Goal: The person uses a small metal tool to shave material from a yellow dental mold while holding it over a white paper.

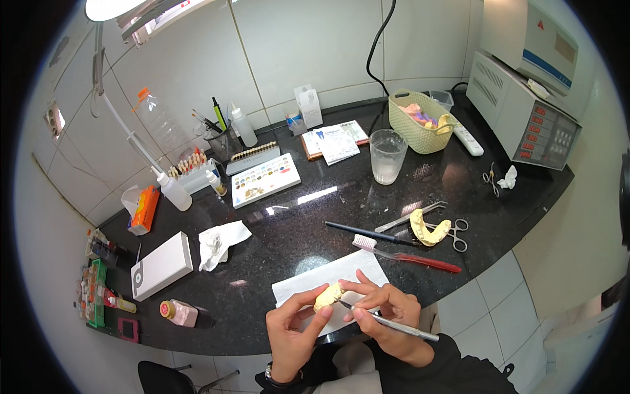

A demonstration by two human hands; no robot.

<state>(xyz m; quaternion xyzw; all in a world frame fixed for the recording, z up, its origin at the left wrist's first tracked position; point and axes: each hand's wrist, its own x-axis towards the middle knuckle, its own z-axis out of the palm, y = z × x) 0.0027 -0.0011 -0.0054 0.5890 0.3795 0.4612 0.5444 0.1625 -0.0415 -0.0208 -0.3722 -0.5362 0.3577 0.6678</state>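
A pale yellow dental cast piece [326,299] is pinched between my left hand's [293,335] thumb and fingers, above a white paper sheet [295,285] at the lower middle. My right hand [394,328] grips a slim metal carving tool [410,331], its tip against the cast, with fingertips close beside the piece. Just beyond my hands lie a red-handled brush [436,266], a dark thin brush [357,230], metal tweezers [397,220], a horseshoe-shaped yellow cast [420,233] and scissor-handled forceps [459,238].
The black curved counter [328,210] holds a glass of water [387,157], a basket [420,141], a white palette [266,180], bottles [176,192], a white box [159,266], crumpled tissue [220,243] and a pink jar [184,313]. A machine [528,125] stands back right; a chair [157,377] stands lower left.
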